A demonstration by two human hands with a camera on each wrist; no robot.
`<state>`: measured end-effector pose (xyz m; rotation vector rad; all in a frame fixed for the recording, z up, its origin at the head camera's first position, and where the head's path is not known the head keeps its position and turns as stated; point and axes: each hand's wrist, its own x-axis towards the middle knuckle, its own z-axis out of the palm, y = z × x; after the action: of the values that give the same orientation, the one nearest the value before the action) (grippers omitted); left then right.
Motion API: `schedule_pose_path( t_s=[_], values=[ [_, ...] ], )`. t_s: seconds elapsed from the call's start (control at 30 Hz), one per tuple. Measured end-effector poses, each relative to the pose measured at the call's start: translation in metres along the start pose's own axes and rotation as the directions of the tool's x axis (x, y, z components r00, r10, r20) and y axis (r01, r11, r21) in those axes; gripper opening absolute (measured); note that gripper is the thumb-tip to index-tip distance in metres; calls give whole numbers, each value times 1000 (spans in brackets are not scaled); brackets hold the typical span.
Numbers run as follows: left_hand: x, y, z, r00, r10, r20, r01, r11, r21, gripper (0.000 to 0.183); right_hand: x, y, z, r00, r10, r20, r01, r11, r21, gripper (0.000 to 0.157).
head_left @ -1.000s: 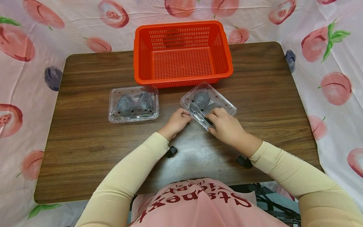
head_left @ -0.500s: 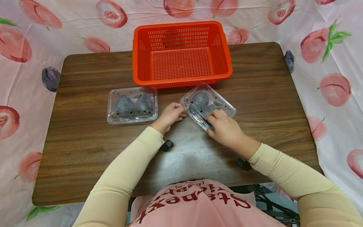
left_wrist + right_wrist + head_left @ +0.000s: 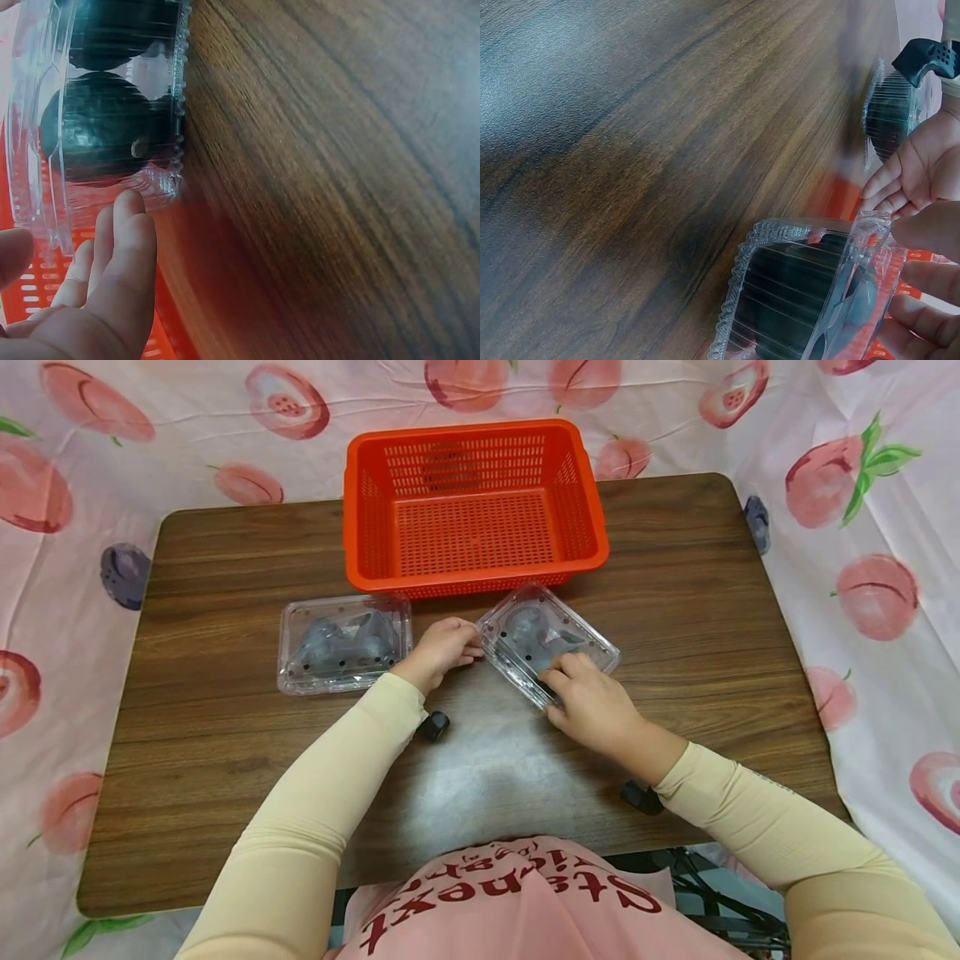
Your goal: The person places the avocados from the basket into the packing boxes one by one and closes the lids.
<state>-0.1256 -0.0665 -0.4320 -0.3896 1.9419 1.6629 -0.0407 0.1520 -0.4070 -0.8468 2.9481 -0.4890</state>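
Note:
A clear plastic clamshell box (image 3: 528, 625) with dark green, avocado-like fruits (image 3: 105, 127) inside lies turned at an angle on the table, lid down. My right hand (image 3: 596, 702) holds its near edge, thumb at the rim and fingers curled over the lid. Beside its left corner is my left hand (image 3: 442, 652), fingers extended and thumb apart, fingertips right at the box wall in the left wrist view. A second clamshell box (image 3: 341, 681) of similar dark fruits, also closed, lies to the left, close to my left hand.
An orange-red perforated plastic basket (image 3: 476, 578) stands at the back of the wooden table (image 3: 225, 793), behind both boxes. Black wrist cameras (image 3: 435, 727) show under the forearms. Peach-print cloth (image 3: 885, 685) surrounds the table.
My left hand has moved left and slightly away from me along the box's corner, its fingers straighter. The right hand stays at the box's near edge. The whole head view has shifted slightly.

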Motion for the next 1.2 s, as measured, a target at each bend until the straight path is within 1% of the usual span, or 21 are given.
schedule_pose_path(
  t_s=[0.23,0.37,0.53,0.7,0.9,0.97,1.03,1.1,1.2],
  values=[
    [5,0,2,1000,-18,-11,19,998,54,15,-1,2,-1,1000,6,6,-6,1000,1,37],
    [5,0,3,1000,-18,-6,18,998,52,7,-4,6,-2,1000,20,9,-21,1000,19,37],
    [5,-2,3,1000,-28,2,28,999,42,6,-9,12,-3,999,40,4,-40,999,32,37],
    [2,-3,4,999,-34,5,34,999,36,5,-13,17,-3,998,64,-4,-64,998,28,41],
    [-2,-5,4,999,-40,2,40,999,33,4,-19,23,-1,995,82,-55,-82,997,6,47],
    [-4,-6,4,999,-39,2,38,999,33,3,-21,25,-1,991,113,-74,-112,994,18,52],
    [-6,-7,4,999,-36,2,36,999,39,4,-24,26,0,982,169,-79,-166,985,47,58],
    [-8,-8,3,999,-35,2,35,998,46,5,-27,28,1,967,244,-71,-237,967,92,66],
    [-10,-10,3,999,-40,4,40,998,54,6,-30,31,3,937,344,-51,-332,928,167,78]
  ],
)
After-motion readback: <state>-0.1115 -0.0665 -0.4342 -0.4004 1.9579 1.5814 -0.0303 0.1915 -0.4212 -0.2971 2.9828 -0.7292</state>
